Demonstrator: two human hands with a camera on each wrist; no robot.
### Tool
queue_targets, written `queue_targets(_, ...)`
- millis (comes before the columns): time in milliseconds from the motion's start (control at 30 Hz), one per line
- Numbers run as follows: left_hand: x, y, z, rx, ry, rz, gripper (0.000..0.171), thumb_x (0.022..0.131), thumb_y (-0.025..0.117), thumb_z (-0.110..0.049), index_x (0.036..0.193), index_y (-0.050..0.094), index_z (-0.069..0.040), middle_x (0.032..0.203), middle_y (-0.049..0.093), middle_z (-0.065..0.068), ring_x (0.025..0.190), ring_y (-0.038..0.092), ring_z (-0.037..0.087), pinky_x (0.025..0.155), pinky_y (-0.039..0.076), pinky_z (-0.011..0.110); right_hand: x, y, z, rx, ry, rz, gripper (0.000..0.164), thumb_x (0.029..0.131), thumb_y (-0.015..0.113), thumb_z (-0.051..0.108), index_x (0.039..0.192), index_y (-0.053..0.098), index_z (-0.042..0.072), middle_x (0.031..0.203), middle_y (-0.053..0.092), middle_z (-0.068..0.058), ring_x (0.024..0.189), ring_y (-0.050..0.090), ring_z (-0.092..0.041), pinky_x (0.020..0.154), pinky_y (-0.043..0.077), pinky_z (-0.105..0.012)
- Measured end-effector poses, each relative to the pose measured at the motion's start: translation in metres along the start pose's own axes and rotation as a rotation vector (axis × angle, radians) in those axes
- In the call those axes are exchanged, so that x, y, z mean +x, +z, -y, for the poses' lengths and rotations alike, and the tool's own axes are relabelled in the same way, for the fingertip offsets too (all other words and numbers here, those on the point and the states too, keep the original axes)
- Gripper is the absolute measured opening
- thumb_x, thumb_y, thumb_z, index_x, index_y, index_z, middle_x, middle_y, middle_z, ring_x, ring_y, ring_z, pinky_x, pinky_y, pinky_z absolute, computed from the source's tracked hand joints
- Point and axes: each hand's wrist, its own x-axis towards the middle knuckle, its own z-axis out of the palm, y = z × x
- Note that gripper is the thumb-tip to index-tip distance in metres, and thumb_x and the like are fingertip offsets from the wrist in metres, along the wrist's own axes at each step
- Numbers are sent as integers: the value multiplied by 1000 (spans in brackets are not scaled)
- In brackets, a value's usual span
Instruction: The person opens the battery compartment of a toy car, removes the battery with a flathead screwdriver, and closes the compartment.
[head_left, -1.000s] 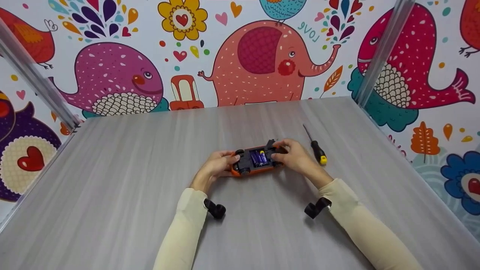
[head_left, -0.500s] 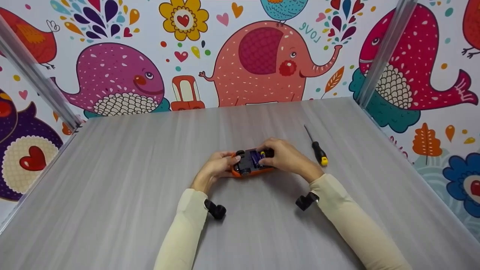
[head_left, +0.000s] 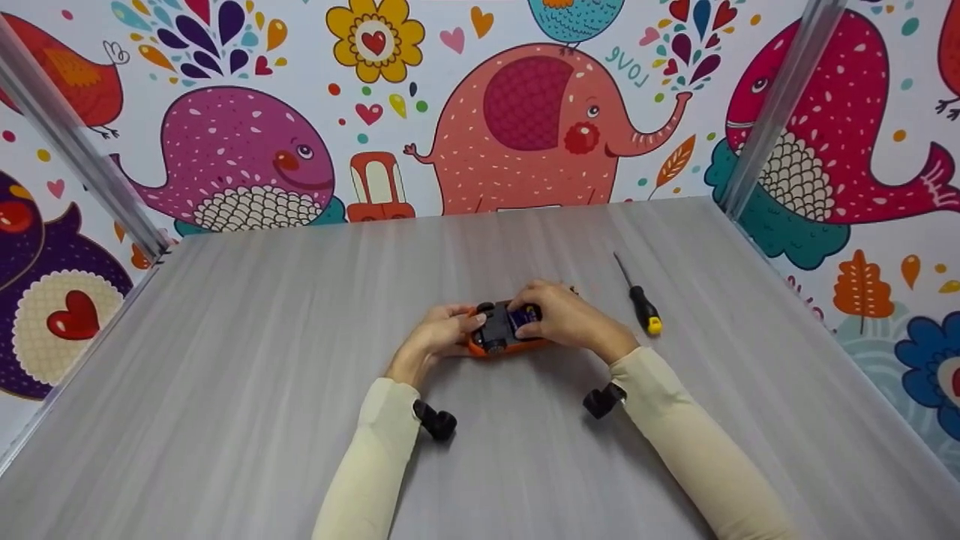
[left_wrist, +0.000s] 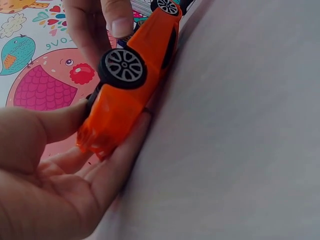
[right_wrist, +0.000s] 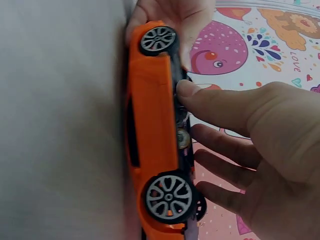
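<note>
An orange toy car (head_left: 506, 349) lies upside down, its black underside facing up. My left hand (head_left: 435, 334) grips one end, thumb on the underside and fingers beneath the body, as the left wrist view shows on the orange toy car (left_wrist: 117, 112). Purple batteries (head_left: 524, 318) sit in the car's uncovered compartment. My right hand (head_left: 570, 319) reaches over the other end, its thumb and fingertips touching around the compartment. In the right wrist view the fingers of my right hand (right_wrist: 250, 140) are fairly straight against the underside; they partly hide the batteries.
A screwdriver (head_left: 641, 304) with a black and yellow handle lies to the right of my right hand on the grey wood-look table (head_left: 262, 360). Behind the table stands a wall (head_left: 525, 97) printed with cartoon animals, with metal posts at both back corners.
My right hand has moved left from the car's far end to over the battery compartment, covering part of it. My left hand keeps its grip on the car.
</note>
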Motion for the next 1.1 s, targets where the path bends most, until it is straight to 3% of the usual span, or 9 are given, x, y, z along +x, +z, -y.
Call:
queue_targets(400, 1, 0, 0, 12, 2, 14, 48, 100, 61, -16, 144, 49, -2, 128, 66, 20, 89, 68, 16, 70, 58, 29, -2, 4, 0, -152, -91, 5, 40, 95, 69, 22, 133, 65, 10, 130, 60, -9, 124, 53, -27, 109, 44, -49)
queue_targets(1100, 1, -1, 0, 7, -12, 19, 49, 100, 62, -17, 145, 48, -2, 131, 65, 20, 92, 68, 17, 72, 58, 29, -4, 9, -7, -183, -163, -27, 39, 97, 67, 24, 133, 66, 10, 131, 60, -7, 125, 54, -27, 110, 43, -51)
